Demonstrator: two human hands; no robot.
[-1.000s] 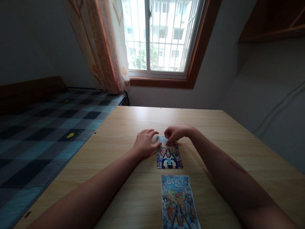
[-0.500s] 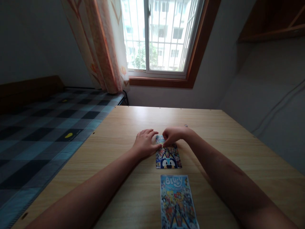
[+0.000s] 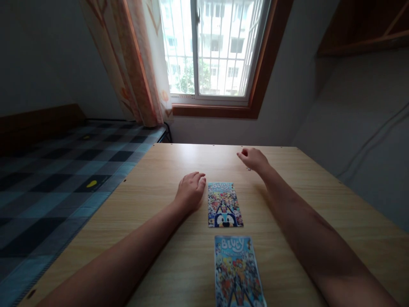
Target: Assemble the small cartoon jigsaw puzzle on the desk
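My left hand (image 3: 191, 190) rests on the table just left of a small rectangular picture (image 3: 224, 205), its fingers loosely stretched out and holding nothing. That picture is crowded with cartoon figures, has a large blue dog's face at the bottom, and lies flat. Farther back on the right, my right hand (image 3: 254, 159) hovers over the tabletop with its fingers curled in; whether anything is in them is hidden. Just below it lies a tiny dark-and-light object (image 3: 248, 169), too small to name. Nearer me is a larger picture (image 3: 238, 270) titled "BLUEY" with matching artwork, cut off by the frame.
Everything lies on a light wood-grain table (image 3: 153, 260). A bed with a checked cover (image 3: 64, 170) adjoins its left side. Beyond the far edge are a barred window (image 3: 220, 51) and a patterned curtain (image 3: 134, 64). A wooden shelf (image 3: 367, 47) juts from the right wall.
My right hand has left the small picture and moved back and to the right, beside the tiny object. My left hand has drawn slightly left, off the picture, which now shows whole.
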